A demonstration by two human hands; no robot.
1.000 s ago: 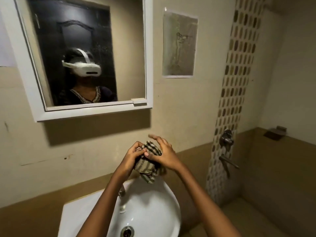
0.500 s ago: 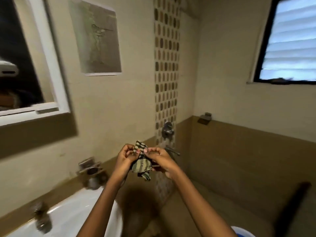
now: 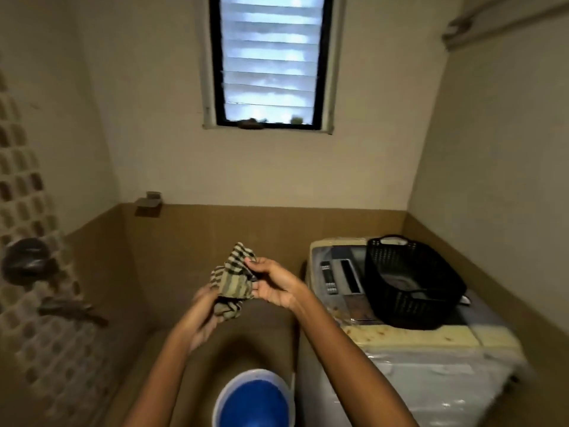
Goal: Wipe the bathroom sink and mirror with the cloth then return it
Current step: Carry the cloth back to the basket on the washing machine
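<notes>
View has swung right since the earlier frames: sink and mirror are gone from sight, and a louvred window now sits dead ahead, with a top-loading washing machine at lower right.

Checked cloth is held in mid-air at centre frame, bunched, between both hands. Right hand pinches its upper right edge between thumb and fingers, palm partly open below. Left hand is blurred; it closes on the cloth's lower left from underneath, but finger detail cannot be made out. Cloth's long axis runs roughly upper right to lower left, hanging slack below the right-hand pinch.

Black plastic basket rests on the machine lid, well to the right of the cloth and nearer the right hand. Blue bucket with a white rim stands on the floor, directly below the arms. Wall tap and its round knob lie off to the left, clear of the hands.

Judgement: wiping looks finished; the return step is under way. Where the cloth belongs is not shown. Nothing stands between hands and basket.
</notes>
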